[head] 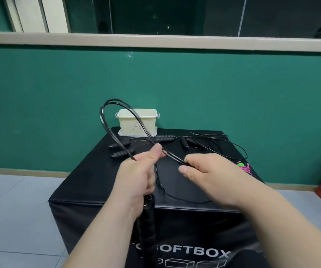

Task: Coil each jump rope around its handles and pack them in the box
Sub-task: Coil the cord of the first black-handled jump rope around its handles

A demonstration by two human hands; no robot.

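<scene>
A loop of thin black cord (102, 116) arches up and to the left from the left hand (136, 176), whose fingers are curled tightly round the gathered strands. The same jump rope's black foam handles (147, 221) hang straight down beneath that fist. Behind the loop, a cream plastic box (152, 120) marked A stands at the far edge of the black padded cube (90, 182). Loose black ribbed-handled ropes (123, 153) lie on the cube top between the box and the hands. Just right of the left hand, the right hand (206, 173) pinches the strands between thumb and fingers. Farther right lie a slim-handled black rope (184, 144), its cord tangled, and a pink rope (245, 168) near the cube's right edge.
</scene>
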